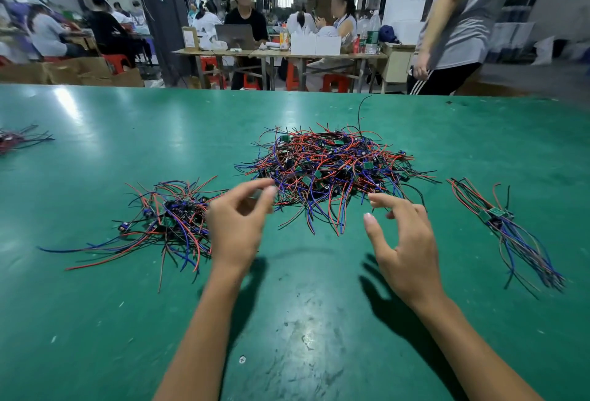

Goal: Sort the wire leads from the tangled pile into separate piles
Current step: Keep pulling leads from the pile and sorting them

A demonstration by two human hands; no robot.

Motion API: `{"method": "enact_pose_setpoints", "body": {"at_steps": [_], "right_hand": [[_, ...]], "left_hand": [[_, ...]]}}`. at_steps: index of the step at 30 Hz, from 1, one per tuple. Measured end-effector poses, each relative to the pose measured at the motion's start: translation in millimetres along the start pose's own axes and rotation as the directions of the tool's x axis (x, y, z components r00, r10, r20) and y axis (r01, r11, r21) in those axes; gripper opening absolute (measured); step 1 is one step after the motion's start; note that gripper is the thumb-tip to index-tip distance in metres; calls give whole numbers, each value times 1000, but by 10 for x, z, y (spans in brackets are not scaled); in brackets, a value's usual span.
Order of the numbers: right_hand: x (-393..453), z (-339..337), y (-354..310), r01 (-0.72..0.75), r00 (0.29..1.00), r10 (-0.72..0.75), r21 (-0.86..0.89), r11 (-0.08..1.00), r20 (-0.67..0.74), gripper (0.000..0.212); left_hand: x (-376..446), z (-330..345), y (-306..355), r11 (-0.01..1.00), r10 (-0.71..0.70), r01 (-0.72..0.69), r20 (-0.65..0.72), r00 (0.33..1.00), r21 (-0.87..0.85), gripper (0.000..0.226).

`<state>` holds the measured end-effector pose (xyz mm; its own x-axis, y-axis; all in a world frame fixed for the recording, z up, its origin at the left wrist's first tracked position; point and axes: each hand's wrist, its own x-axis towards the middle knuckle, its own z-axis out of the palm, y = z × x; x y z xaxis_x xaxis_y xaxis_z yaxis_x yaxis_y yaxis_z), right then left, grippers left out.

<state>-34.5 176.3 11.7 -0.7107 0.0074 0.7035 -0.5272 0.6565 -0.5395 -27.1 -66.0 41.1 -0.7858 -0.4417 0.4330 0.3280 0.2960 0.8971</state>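
- Wire leads sit in a tangled pile (332, 167) at the middle of the green surface (95, 132), just beyond both hands
- left hand (238, 225) hovers at the pile's near-left edge, fingers (269, 191) loosely curled and holding nothing that I can make out; motion blur hides the tips
- right hand (404, 247) hovers at the pile's near-right edge, spread and released, index finger almost on the closest strands
- Risk, as I judge it: leads are interlaced, so pulling one could drag neighbours along and scatter the pile
- Small boards soldered to the wires could snag, and a hard tug may strain a joint
- A loose left heap (166, 218) lies close to the pile; stray ends nearly meet, so the two could merge again
- right bundle (507, 231) lies well apart, neater
- Another small bunch (19, 139) lies far left of the pile
- Beyond the surface's far edge people sit at tables, and one stands near
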Motion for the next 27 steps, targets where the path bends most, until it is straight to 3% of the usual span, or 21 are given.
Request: {"method": "enact_pose_setpoints", "body": {"at_steps": [3, 6, 7, 9, 11, 14, 17, 19, 20, 22, 23, 24, 27], "right_hand": [[17, 69, 47, -15, 978, 48, -163, 986, 203, 40], [-5, 238, 68, 67, 847, 123, -332, 941, 518, 50], [-14, 282, 86, 71, 821, 150, -361, 930, 550, 51], [6, 304, 99, -27, 846, 214, -361, 932, 489, 48], [36, 285, 100, -151, 889, 263, -303, 941, 375, 36], [40, 252, 111, -173, 915, 259, -279, 944, 308, 14], [14, 195, 62, -110, 939, 210, -341, 934, 272, 7], [-1, 124, 9, -73, 980, 132, -345, 936, 149, 4], [-13, 83, -20, -56, 993, 85, -305, 951, 82, 3], [-58, 14, -58, 55, 998, -49, -187, 981, 33, 3], [-80, -1, -74, 136, 990, -129, -131, 982, 60, 3], [-101, 1, -93, 205, 975, -196, -76, 976, 104, 4], [-143, 68, -169, 236, 944, -251, 96, 967, 212, 9]], "left_hand": [[129, -308, -142, 958, 52, 64, -388, 920, 278, 22], [118, -418, -234, 790, -19, 297, -463, 886, 536, 42], [105, -406, -231, 747, -43, 336, -462, 886, 574, 46], [78, -331, -181, 728, -25, 318, -439, 898, 608, 44], [36, -192, -110, 759, 76, 189, -373, 925, 623, 36], [-99, 84, -25, 802, 221, -94, -147, 964, 590, 25], [-275, 316, -7, 873, 167, -207, 129, 978, 442, 18], [-385, 425, -7, 939, 16, -94, 231, 973, 332, 12], [-421, 469, 0, 970, -95, 29, 263, 960, 242, 12], [-456, 524, 50, 950, -299, 313, 371, 879, 24, 19], [-458, 536, 70, 908, -336, 411, 442, 832, -83, 22], [-448, 529, 85, 882, -325, 445, 484, 812, -155, 21], [-378, 437, 88, 922, -219, 332, 441, 871, -198, 19]]}}
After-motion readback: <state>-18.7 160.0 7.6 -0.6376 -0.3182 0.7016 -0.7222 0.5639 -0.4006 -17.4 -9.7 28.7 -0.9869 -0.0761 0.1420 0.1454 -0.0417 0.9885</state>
